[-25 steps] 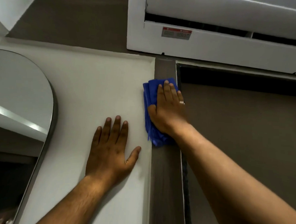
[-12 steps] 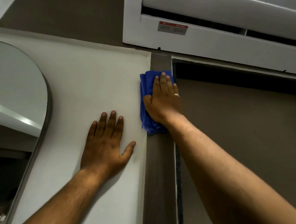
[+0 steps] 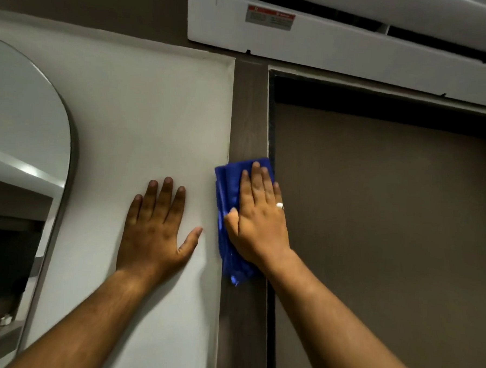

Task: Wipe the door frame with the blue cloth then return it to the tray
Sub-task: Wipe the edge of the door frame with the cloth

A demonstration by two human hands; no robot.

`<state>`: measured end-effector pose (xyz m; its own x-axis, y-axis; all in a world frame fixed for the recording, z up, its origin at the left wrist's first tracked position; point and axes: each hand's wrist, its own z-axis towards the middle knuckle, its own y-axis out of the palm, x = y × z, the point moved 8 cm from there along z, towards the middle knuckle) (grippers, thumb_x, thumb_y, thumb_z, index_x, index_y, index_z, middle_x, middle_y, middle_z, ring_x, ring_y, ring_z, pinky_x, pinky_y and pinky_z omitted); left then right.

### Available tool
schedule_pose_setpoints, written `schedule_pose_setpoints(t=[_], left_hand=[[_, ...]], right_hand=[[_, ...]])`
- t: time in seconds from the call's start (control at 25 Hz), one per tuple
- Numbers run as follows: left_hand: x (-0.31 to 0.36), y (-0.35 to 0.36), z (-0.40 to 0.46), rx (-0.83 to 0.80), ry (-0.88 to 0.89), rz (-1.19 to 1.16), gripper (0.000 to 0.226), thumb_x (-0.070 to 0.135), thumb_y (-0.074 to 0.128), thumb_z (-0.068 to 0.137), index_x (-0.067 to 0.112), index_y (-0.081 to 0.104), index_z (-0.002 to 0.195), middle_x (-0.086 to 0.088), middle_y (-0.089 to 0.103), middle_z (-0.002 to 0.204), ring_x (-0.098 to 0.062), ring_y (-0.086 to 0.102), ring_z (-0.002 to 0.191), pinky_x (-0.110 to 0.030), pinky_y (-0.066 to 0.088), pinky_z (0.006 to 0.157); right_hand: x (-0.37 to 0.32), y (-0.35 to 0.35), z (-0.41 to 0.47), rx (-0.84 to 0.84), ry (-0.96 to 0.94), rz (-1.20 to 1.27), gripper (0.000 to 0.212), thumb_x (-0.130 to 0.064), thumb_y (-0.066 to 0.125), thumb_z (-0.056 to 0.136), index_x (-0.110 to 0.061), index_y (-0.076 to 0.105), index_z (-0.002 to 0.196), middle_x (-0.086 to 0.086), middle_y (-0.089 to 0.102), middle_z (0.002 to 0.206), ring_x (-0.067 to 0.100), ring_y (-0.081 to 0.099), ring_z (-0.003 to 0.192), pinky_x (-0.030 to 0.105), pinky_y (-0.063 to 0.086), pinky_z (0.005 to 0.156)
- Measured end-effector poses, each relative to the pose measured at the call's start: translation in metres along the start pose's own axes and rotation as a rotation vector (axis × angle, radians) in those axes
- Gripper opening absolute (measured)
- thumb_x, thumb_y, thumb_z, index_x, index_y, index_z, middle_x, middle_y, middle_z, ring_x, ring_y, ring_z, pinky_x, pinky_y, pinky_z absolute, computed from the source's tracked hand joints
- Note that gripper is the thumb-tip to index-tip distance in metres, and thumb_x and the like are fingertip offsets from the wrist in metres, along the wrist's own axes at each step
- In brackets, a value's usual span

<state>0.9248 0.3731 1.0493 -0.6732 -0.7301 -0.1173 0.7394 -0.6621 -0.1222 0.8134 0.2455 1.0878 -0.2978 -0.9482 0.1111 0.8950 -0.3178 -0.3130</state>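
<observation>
A folded blue cloth (image 3: 226, 194) is pressed flat against the dark brown vertical door frame (image 3: 250, 108). My right hand (image 3: 258, 218) lies on top of the cloth with fingers pointing up, a ring on one finger, and covers most of it. My left hand (image 3: 156, 224) rests flat with fingers spread on the white wall panel (image 3: 144, 116), just left of the frame, holding nothing. The tray is not in view.
A white air conditioner unit (image 3: 342, 40) hangs above the door frame. The brown door (image 3: 380, 219) fills the right side. An arched mirror (image 3: 21, 144) with a dark rim hangs on the wall at the left.
My right hand and the cloth have slid down the frame, away from its top corner. The left hand stays flat on the wall panel.
</observation>
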Motion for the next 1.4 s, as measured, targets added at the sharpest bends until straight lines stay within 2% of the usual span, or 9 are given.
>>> schedule_pose_setpoints(t=[0.16,0.28,0.44,0.68,0.8,1.0,1.12,1.24,1.4], left_hand=[[-0.002,0.002,-0.016,-0.017,0.0,0.018,0.083,0.063,0.02,0.088,0.015,0.006,0.154,-0.011,0.0,0.164,-0.028,-0.003,0.151,-0.047,0.005,0.121],[-0.003,0.004,-0.025,-0.045,-0.011,0.023,0.083,0.063,0.022,0.088,0.015,0.003,0.154,-0.011,-0.004,0.164,-0.027,-0.006,0.15,-0.047,0.003,0.121],[-0.002,0.008,-0.041,-0.081,-0.017,0.024,0.084,0.063,0.023,0.088,0.016,0.001,0.154,-0.011,-0.004,0.164,-0.027,-0.007,0.15,-0.047,0.002,0.121],[-0.006,0.009,-0.082,-0.11,-0.075,0.005,0.084,0.061,0.028,0.088,0.014,0.005,0.154,-0.012,0.001,0.164,-0.029,-0.003,0.15,-0.046,0.001,0.121],[-0.006,0.008,-0.091,-0.107,-0.078,0.003,0.084,0.06,0.03,0.088,0.013,0.008,0.154,-0.013,0.004,0.163,-0.03,-0.001,0.15,-0.044,0.0,0.121],[-0.008,0.01,-0.102,-0.104,-0.051,0.007,0.083,0.06,0.029,0.088,0.012,0.011,0.153,-0.013,0.005,0.163,-0.03,0.0,0.15,-0.046,0.003,0.121],[-0.008,0.009,-0.101,-0.089,-0.039,0.017,0.083,0.059,0.031,0.088,0.012,0.014,0.153,-0.013,0.008,0.162,-0.032,0.004,0.15,-0.047,0.005,0.12],[-0.008,0.009,-0.101,-0.096,-0.045,0.024,0.081,0.058,0.033,0.088,0.013,0.015,0.153,-0.015,0.011,0.162,-0.033,0.007,0.149,-0.047,0.006,0.12],[-0.008,0.009,-0.102,-0.114,-0.053,0.038,0.08,0.058,0.032,0.088,0.014,0.015,0.153,-0.015,0.011,0.162,-0.034,0.006,0.149,-0.049,0.007,0.12]], right_hand=[[0.006,-0.018,0.061,0.015,0.017,-0.02,0.073,-0.037,0.022,0.09,-0.008,-0.01,0.149,0.012,-0.018,0.16,0.023,-0.018,0.147,0.042,-0.012,0.118],[0.005,-0.014,0.062,0.017,0.016,-0.044,0.072,-0.037,0.024,0.092,-0.008,-0.009,0.15,0.013,-0.016,0.16,0.024,-0.016,0.147,0.042,-0.012,0.118],[-0.003,0.001,0.009,0.053,-0.013,-0.047,0.072,-0.039,0.023,0.09,-0.008,-0.002,0.151,0.015,-0.009,0.161,0.025,-0.01,0.148,0.043,-0.007,0.12],[-0.02,0.038,-0.122,0.043,-0.07,-0.03,0.074,-0.032,0.037,0.085,-0.004,0.016,0.15,0.02,0.012,0.159,0.031,0.006,0.148,0.051,0.009,0.119],[-0.013,0.026,-0.088,0.052,-0.071,-0.077,0.074,-0.034,0.034,0.085,-0.003,0.016,0.15,0.021,0.013,0.159,0.032,0.008,0.148,0.051,0.008,0.119],[-0.001,0.006,-0.014,0.053,0.071,-0.043,0.072,-0.037,0.024,0.089,-0.007,0.001,0.15,0.016,-0.005,0.161,0.026,-0.008,0.149,0.045,-0.005,0.12],[-0.024,0.013,-0.044,0.06,-0.285,-0.157,0.073,-0.034,0.037,0.086,-0.006,0.017,0.15,0.019,0.013,0.159,0.03,0.007,0.148,0.05,0.005,0.12],[-0.038,0.031,-0.11,-0.028,-0.64,-0.229,0.07,-0.031,0.044,0.084,-0.003,0.028,0.147,0.021,0.023,0.156,0.034,0.015,0.147,0.053,0.016,0.118],[-0.031,0.035,-0.121,-0.083,-0.696,-0.225,0.069,-0.031,0.042,0.085,-0.003,0.027,0.147,0.02,0.023,0.156,0.032,0.017,0.147,0.05,0.017,0.118]])
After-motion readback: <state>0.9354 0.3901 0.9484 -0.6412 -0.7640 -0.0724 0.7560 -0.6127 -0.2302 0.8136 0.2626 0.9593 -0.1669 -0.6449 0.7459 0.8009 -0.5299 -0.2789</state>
